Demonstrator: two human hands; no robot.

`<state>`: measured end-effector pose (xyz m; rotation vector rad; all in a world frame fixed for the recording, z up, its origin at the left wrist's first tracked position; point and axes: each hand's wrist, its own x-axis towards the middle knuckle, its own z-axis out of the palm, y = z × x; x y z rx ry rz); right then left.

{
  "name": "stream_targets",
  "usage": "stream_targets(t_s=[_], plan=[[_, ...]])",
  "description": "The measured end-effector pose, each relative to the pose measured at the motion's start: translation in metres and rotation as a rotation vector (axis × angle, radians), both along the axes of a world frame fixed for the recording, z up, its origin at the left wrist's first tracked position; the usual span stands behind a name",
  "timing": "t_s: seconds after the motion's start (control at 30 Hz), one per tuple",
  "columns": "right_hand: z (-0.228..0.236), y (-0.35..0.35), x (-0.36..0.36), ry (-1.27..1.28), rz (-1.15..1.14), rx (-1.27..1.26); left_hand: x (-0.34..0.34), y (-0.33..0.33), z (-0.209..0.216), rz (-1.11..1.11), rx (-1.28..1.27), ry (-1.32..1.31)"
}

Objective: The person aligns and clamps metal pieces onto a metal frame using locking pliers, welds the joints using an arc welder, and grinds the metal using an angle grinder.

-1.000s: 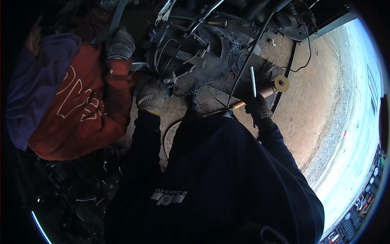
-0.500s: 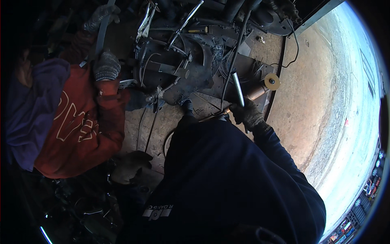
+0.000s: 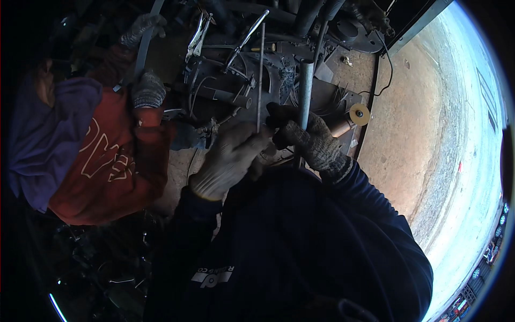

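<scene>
While pinching the rod (image 3: 261, 75) in the left hand (image 3: 228, 158), got the tube (image 3: 306, 94) wrapped in the right hand (image 3: 314, 142), just right of the rod, pretty much parallel, pointing away.

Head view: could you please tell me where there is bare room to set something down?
The brown ground nearer than the black cable looks bare, between the dark edging and the grey gravel. It is crowded beyond the left hand and right hand, among locking pliers and loose wires.
</scene>
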<state>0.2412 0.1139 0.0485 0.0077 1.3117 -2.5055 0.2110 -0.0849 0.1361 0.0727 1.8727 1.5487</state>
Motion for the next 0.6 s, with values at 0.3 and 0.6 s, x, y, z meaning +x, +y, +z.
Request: stream_targets(t_s=[0.3, 0.6], plan=[[-0.03, 0.027, -0.002, -0.226, -0.303, 0.382, -0.008, 0.068, -0.065, -0.599, -0.444, 0.277], [-0.082, 0.06, -0.052, 0.124, -0.087, 1.352, -0.069, 0.033, -0.007, -1.001, -0.322, 1.006]])
